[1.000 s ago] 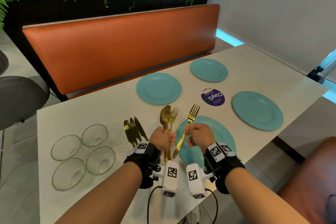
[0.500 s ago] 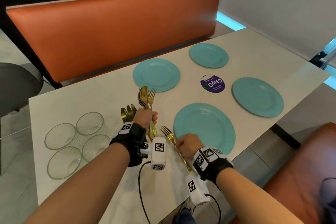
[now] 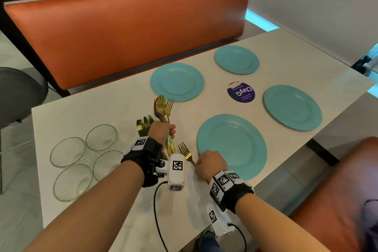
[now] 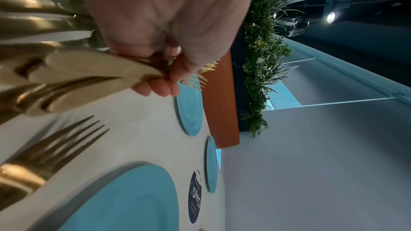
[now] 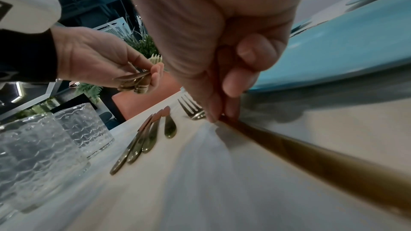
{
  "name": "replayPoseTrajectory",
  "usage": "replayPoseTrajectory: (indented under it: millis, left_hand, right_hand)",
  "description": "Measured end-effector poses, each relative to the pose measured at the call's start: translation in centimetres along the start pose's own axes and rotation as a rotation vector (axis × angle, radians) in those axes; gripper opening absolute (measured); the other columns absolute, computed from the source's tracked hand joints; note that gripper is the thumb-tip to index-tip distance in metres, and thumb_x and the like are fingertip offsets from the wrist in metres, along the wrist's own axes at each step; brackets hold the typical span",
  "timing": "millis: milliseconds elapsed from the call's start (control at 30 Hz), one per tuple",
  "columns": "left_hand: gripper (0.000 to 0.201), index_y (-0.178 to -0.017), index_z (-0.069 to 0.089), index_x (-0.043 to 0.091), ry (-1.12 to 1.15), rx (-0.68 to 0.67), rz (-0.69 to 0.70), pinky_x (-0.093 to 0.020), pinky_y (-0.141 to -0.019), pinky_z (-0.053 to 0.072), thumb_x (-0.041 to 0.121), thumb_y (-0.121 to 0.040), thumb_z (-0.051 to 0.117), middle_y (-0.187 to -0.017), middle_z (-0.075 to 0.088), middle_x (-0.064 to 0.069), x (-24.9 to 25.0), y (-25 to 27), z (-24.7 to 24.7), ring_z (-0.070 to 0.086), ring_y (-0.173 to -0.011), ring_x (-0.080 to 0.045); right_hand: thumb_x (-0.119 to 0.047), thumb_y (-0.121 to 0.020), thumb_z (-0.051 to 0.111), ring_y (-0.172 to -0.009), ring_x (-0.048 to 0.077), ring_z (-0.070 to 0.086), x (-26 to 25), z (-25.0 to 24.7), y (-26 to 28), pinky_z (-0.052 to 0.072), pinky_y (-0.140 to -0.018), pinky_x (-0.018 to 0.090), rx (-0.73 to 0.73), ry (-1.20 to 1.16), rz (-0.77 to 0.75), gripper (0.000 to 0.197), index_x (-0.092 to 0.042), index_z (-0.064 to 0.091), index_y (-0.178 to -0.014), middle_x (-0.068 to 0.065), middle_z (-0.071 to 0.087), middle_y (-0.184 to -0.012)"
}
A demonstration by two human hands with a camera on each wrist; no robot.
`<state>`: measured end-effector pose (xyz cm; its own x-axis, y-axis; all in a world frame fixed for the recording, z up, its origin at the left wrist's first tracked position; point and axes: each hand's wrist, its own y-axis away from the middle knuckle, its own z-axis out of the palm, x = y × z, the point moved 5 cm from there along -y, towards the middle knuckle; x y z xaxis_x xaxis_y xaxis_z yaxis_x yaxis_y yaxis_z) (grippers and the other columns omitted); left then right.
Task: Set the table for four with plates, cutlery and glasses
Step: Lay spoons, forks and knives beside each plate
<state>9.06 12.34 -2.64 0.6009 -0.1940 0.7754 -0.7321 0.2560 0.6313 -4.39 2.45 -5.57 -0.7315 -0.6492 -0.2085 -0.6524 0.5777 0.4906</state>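
Your right hand [image 3: 211, 163] pinches a gold fork [image 3: 186, 154] by the handle, low on the table [image 3: 102, 112], just left of the near plate [image 3: 232, 146]. Fork's long axis runs near-far, tilted a bit: tines point far & slightly left, handle back toward you under the hand. In the right wrist view the fingertips [image 5: 233, 87] press the handle at the tabletop.

Your left hand [image 3: 162, 131] grips a bundle of gold cutlery [image 3: 163, 107], forks & spoons, heads up & pointing far, handles down.

Four teal plates hold nothing. Four glasses [image 3: 81, 161] stand far left in a cluster, all w/ nothing in them. Gold knives [image 3: 144, 126] lie flat btw. glasses & left hand, tips pointing far.
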Motion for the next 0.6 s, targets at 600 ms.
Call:
replayPoseTrajectory:
  millis: [600]
  left_hand:
    - [0.027,-0.074,0.055,0.004,-0.019,0.002,-0.008,-0.019,-0.058,0.043,0.002,-0.096,0.039,-0.070,0.053,-0.005,-0.3,-0.4,-0.5,0.048,-0.061,-0.011]
  right_hand:
    - [-0.027,-0.089,0.052,-0.075,0.020,0.052,0.1,-1.1,0.7,0.049,-0.074,0.028,0.058,0.047,-0.013,0.024,-0.011,0.067,-0.099,0.003,0.055,-0.083]
